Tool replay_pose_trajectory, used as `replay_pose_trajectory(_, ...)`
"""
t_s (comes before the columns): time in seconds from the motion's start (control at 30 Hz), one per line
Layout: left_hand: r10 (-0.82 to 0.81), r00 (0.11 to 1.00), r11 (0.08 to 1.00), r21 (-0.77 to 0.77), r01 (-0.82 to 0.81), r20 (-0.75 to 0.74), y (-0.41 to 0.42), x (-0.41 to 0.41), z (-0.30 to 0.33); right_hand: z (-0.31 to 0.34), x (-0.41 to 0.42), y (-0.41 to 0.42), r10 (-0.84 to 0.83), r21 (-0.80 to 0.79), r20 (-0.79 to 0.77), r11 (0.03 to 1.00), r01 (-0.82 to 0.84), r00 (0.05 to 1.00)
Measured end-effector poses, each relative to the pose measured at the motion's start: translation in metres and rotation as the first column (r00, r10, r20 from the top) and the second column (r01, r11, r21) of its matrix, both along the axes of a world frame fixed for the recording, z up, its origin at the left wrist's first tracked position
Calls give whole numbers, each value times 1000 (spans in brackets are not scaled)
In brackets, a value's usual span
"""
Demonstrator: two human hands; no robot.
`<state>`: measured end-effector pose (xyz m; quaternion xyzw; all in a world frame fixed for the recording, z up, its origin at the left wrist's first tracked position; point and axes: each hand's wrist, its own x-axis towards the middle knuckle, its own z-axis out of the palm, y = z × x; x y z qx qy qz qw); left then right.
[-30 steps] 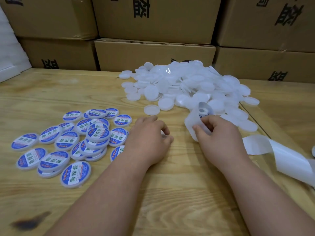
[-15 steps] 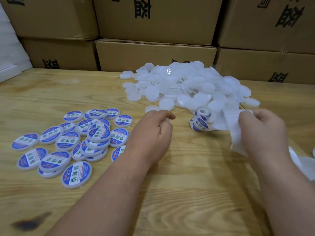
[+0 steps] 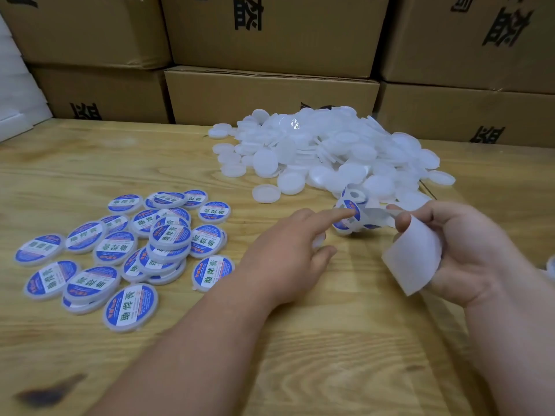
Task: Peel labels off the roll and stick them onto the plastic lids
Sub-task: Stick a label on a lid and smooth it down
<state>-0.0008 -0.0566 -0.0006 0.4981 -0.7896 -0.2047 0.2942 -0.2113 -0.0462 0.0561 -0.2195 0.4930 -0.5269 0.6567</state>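
Two hands at the label roll [image 3: 350,212] (beside the lid pile [image 3: 330,151]): right hand [image 3: 468,253] pinches backing strip [image 3: 411,255]; left hand [image 3: 288,250], forefinger extended, holding nothing, should lift a label's edge cleanly.

Translucent matt plastic lids [image 3: 330,151], grainy wood table [image 3: 90,163], cardboard boxes [image 3: 270,94].

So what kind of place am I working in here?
Probably a packing or stockroom bench: stacked cartons line the back of a wooden table, with a heap of blank lids and a batch of labelled lids on it.
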Motion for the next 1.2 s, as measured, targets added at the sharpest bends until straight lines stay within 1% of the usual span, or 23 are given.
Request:
replay_pose_trajectory(0.13,31,984,998,-58,-21,173,-2,-13,-2,1,4,2,99,-7,42,995,-99,994)
replay_pose_trajectory(0.23,71,969,994,-93,-50,238,-4,-21,-6,2,4,3,165,3,44,986,-165,985)
replay_pose_trajectory(0.37,143,966,986,-113,-121,216,-7,-22,-7,1,4,1,223,10,43,975,-224,974)
replay_pose_trajectory(0.5,218,958,972,-129,-196,187,-11,-17,-8,5,6,3,299,-36,11,954,-298,954)
replay_pose_trajectory(0.53,230,961,969,-128,-211,157,-12,-16,-8,6,7,4,309,-43,-11,950,-309,951)
replay_pose_trajectory(0.57,234,966,968,-114,-222,107,-12,-15,-9,4,7,4,309,-47,-73,949,-313,948)
replay_pose_trajectory(0.63,218,975,975,-46,-220,-39,-12,-15,-7,-4,9,2,269,-67,-253,953,-294,929)
replay_pose_trajectory(0.7,184,962,983,39,-180,-200,-9,-15,-6,-9,12,1,236,-120,-380,946,-301,894)
replay_pose_trajectory(0.73,170,944,985,88,-151,-281,-7,-14,-5,-9,14,2,242,-139,-438,933,-331,866)
replay_pose_trajectory(0.8,156,896,979,187,-84,-416,-5,-13,-3,-11,17,4,267,-157,-578,891,-427,771)
replay_pose_trajectory(0.87,158,847,968,251,-30,-508,-5,-10,-1,-12,18,6,266,-173,-689,843,-509,674)
replay_pose_trajectory(0.97,186,785,951,310,8,-590,-7,-7,1,-12,23,11,309,-174,-741,770,-614,597)
replay_pose_trajectory(1.03,190,730,949,313,35,-657,-7,-4,2,-11,26,12,322,-176,-737,758,-628,594)
replay_pose_trajectory(1.07,190,704,950,310,45,-684,-7,-3,1,-11,28,12,299,-193,-728,774,-603,617)
replay_pose_trajectory(1.1,190,685,950,309,53,-703,-8,-2,1,-14,27,9,258,-223,-715,796,-562,650)
replay_pose_trajectory(1.2,173,652,948,305,94,-738,-7,-1,2,-18,28,2,79,-313,-593,894,-320,801)
